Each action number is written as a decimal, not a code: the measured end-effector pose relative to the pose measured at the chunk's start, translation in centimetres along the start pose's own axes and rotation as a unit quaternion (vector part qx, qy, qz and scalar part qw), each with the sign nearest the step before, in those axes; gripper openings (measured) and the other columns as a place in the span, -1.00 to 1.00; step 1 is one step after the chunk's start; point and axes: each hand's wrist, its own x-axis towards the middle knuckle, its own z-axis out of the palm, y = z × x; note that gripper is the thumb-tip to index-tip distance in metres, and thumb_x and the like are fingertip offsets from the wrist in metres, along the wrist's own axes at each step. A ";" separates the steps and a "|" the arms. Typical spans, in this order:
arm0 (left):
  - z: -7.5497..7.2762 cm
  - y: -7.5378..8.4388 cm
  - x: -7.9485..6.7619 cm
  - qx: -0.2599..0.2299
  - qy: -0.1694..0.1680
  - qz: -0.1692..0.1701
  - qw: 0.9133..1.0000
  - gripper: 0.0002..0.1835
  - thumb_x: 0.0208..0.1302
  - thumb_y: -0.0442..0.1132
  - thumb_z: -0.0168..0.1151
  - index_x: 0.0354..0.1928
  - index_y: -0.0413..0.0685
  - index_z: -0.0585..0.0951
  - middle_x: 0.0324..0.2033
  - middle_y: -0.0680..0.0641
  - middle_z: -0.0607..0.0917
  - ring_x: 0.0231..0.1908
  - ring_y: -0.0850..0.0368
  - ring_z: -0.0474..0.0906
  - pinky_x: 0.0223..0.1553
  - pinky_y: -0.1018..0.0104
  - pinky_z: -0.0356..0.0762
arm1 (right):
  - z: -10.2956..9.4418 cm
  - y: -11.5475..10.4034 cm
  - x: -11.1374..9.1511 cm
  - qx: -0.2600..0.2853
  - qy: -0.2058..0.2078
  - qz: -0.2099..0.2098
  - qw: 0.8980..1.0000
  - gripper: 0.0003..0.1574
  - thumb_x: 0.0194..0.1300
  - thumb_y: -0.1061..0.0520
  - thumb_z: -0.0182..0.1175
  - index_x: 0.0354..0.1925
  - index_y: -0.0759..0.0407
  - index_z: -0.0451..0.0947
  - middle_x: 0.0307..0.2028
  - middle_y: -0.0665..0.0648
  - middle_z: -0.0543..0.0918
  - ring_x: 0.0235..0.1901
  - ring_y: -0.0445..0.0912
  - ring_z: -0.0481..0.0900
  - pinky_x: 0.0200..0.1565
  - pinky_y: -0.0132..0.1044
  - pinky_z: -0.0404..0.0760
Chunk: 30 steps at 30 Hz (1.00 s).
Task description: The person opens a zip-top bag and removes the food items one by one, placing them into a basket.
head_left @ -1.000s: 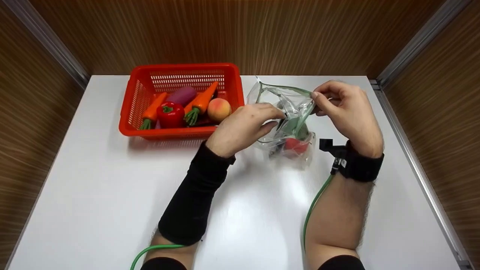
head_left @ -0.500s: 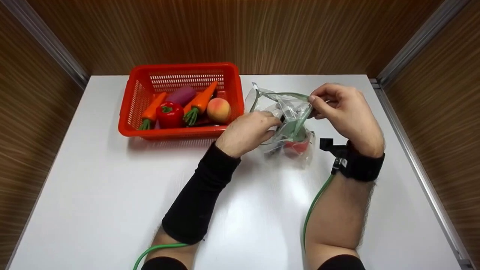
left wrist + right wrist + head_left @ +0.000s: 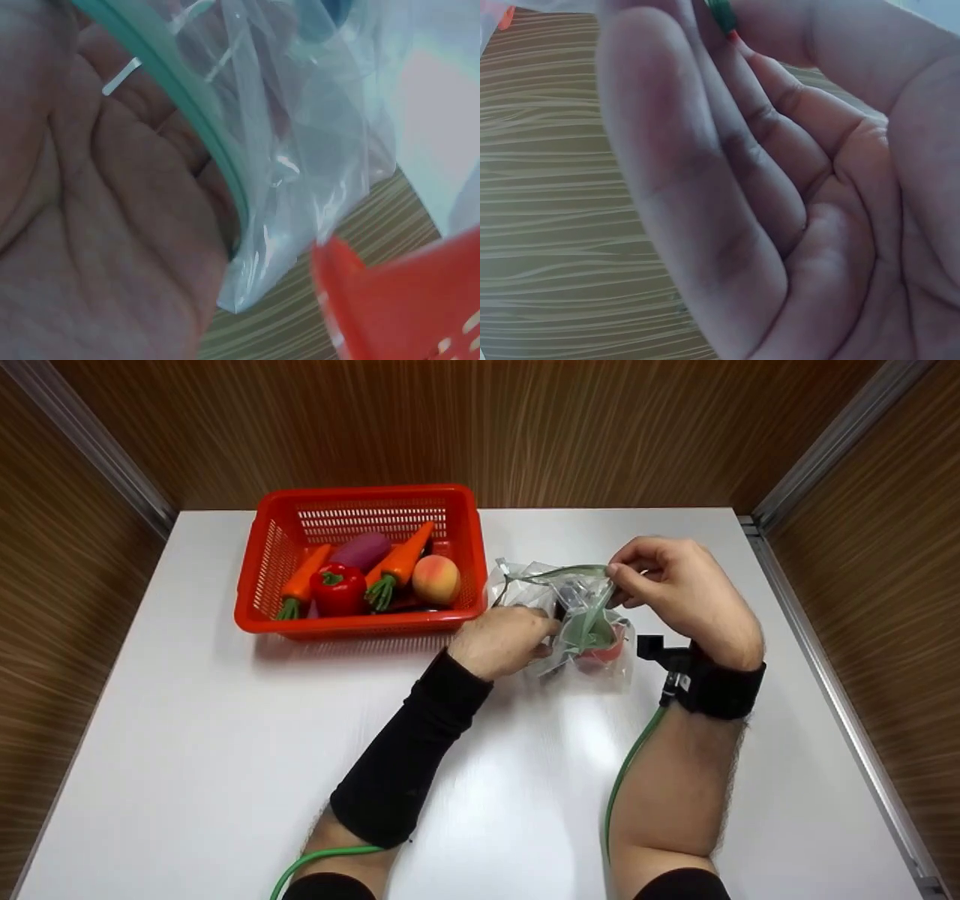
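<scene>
A clear zip bag point(image 3: 517, 592) with a green seal stands on the white table, its mouth open. Inside, a red item point(image 3: 606, 649) shows through the plastic, along with something dark, too covered to name. My right hand point(image 3: 664, 585) pinches the bag's seal edge between thumb and fingertips. My left hand point(image 3: 506, 639) reaches over the near left rim into the mouth. In the left wrist view, the green seal strip point(image 3: 180, 97) crosses its fingers, whose ends lie behind plastic. A dark piece sits by those fingertips; whether they grip it is hidden.
Left of the bag stands a red basket point(image 3: 247, 562) with carrots point(image 3: 409, 556), a red bell pepper point(image 3: 339, 589), a peach point(image 3: 436, 580) and a purple eggplant-like item point(image 3: 362, 551). Wood-grain walls point(image 3: 600, 427) border the table point(image 3: 225, 750).
My left hand has moved down and slightly right, deeper in the bag's mouth. My right hand has lowered a little with the pinched edge, and the bag's upper part has sunk.
</scene>
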 end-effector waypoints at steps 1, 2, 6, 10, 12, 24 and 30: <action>0.3 0.0 0.1 0.009 -0.005 -0.002 1.000 -0.74 0.70 -0.18 0.43 0.30 0.10 0.84 0.19 -0.07 0.91 0.19 -0.17 0.91 0.17 -0.14 0.92 | 0.0 0.0 0.0 -0.002 -0.004 0.002 1.000 -0.74 0.75 0.16 0.32 0.07 0.35 0.84 -0.19 0.09 0.93 -0.29 -0.35 0.90 -0.14 -0.49 0.87; 0.6 0.1 0.2 0.016 -0.009 -0.001 1.000 -0.71 0.72 -0.19 0.39 0.34 0.13 0.82 0.23 -0.07 0.89 0.20 -0.19 0.90 0.17 -0.16 0.92 | 0.0 0.0 0.0 -0.003 -0.008 0.003 1.000 -0.73 0.75 0.15 0.33 0.07 0.35 0.84 -0.18 0.11 0.94 -0.29 -0.35 0.90 -0.14 -0.49 0.87; 1.7 0.1 0.4 0.050 -0.015 0.024 0.998 -0.53 0.69 -0.30 0.31 0.51 0.20 0.74 0.36 -0.11 0.80 0.22 -0.25 0.87 0.15 -0.19 0.93 | 0.1 0.1 0.1 -0.011 -0.024 0.006 1.000 -0.73 0.76 0.14 0.33 0.08 0.35 0.83 -0.14 0.21 0.95 -0.30 -0.35 0.90 -0.13 -0.50 0.87; 3.3 0.1 0.7 0.092 0.012 0.056 0.994 -0.48 0.62 -0.34 0.33 0.52 0.14 0.75 0.41 -0.17 0.80 0.19 -0.23 0.86 0.12 -0.10 0.94 | 0.2 0.0 0.1 -0.018 -0.035 0.011 0.999 -0.74 0.75 0.15 0.32 0.07 0.34 0.83 -0.14 0.25 0.95 -0.30 -0.34 0.91 -0.14 -0.50 0.86; 5.6 -0.7 1.9 0.105 0.019 0.056 0.993 -0.50 0.64 -0.30 0.33 0.52 0.17 0.75 0.46 -0.16 0.78 0.18 -0.20 0.86 0.10 -0.06 0.94 | 0.2 0.0 0.2 -0.024 -0.039 0.013 0.999 -0.75 0.74 0.16 0.31 0.06 0.33 0.83 -0.14 0.24 0.96 -0.30 -0.33 0.91 -0.13 -0.50 0.85; 8.1 0.0 2.7 0.165 0.052 0.018 0.985 -0.44 0.58 -0.35 0.36 0.53 0.20 0.70 0.37 -0.20 0.73 0.00 -0.09 0.87 -0.20 -0.02 0.96 | 0.3 0.2 0.6 -0.050 -0.046 0.010 0.998 -0.75 0.74 0.16 0.30 0.03 0.29 0.85 -0.15 0.22 0.96 -0.29 -0.35 0.89 -0.13 -0.52 0.82; 7.5 0.7 1.9 0.191 0.084 -0.025 0.978 -0.69 0.52 -0.35 0.39 0.22 0.03 0.77 0.03 -0.10 0.84 -0.11 -0.04 0.87 -0.21 0.06 0.95 | 0.3 0.1 0.6 -0.060 -0.041 0.006 0.997 -0.77 0.72 0.16 0.32 0.01 0.27 0.86 -0.19 0.19 0.97 -0.31 -0.36 0.88 -0.16 -0.55 0.78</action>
